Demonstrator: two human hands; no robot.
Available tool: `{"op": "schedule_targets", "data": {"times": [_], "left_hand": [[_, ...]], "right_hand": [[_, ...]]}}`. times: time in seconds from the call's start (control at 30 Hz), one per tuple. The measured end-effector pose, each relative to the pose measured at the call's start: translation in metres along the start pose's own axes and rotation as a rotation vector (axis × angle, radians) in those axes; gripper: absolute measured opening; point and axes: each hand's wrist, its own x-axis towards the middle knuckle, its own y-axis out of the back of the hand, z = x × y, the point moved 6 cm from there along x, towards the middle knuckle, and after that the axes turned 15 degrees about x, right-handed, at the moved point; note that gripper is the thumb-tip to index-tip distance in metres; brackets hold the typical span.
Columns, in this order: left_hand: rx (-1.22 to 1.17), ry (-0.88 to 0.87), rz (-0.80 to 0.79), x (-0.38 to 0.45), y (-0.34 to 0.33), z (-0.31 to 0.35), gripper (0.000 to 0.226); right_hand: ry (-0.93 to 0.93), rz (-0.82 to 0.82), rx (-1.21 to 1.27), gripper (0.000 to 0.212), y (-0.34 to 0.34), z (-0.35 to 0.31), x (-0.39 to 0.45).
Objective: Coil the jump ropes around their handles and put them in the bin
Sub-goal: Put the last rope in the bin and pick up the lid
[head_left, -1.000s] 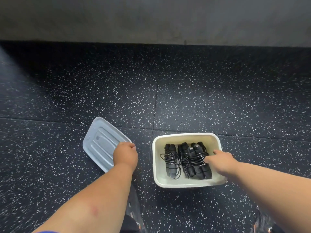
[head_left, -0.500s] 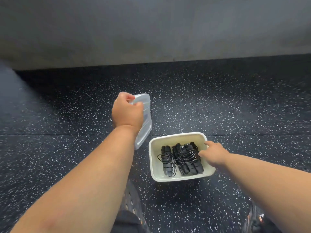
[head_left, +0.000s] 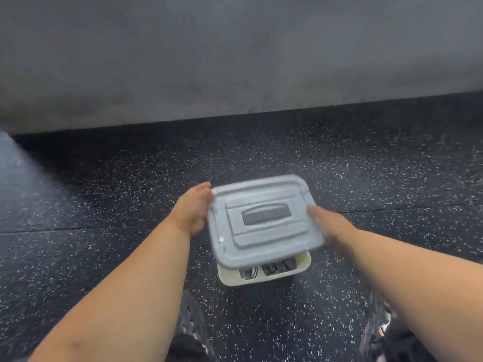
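A grey plastic lid with a dark handle recess hovers flat above the white bin, covering most of it. My left hand grips the lid's left edge. My right hand holds its right edge, fingers under the rim. Below the lid's near edge, the bin's front strip shows black coiled jump ropes lying inside. The rest of the bin's contents is hidden by the lid.
The bin stands on black speckled rubber flooring. A grey concrete wall runs across the back. My dark shoes show at the bottom, on either side of the bin.
My left hand lifted the lid off the floor at the left and swung it over the bin. My right hand left the bin's rim and took the lid's right edge.
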Motion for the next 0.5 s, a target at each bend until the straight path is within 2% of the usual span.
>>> {"op": "schedule_targets", "data": {"times": [0.07, 0.13, 0.27, 0.37, 0.47, 0.5], "left_hand": [[0.025, 0.084, -0.028, 0.010, -0.007, -0.034, 0.049], [0.033, 0.128, 0.020, 0.022, -0.008, -0.060, 0.055], [0.144, 0.166, 0.017, 0.047, -0.012, -0.103, 0.061], [0.355, 0.165, 0.042, 0.057, -0.005, -0.125, 0.068], [0.552, 0.219, -0.007, 0.059, 0.000, -0.140, 0.043], [0.608, 0.263, -0.040, 0.059, 0.003, -0.146, 0.043]], "right_hand": [[-0.082, -0.036, -0.061, 0.028, 0.000, 0.018, 0.003], [-0.054, -0.075, -0.262, 0.020, -0.005, 0.026, 0.002], [0.031, -0.087, -0.494, 0.014, -0.010, 0.036, 0.014], [0.015, -0.030, -0.556, 0.015, -0.008, 0.045, 0.031], [0.043, 0.026, -0.585, 0.025, -0.008, 0.040, 0.045], [0.042, 0.032, -0.580, 0.025, -0.010, 0.039, 0.048]]}}
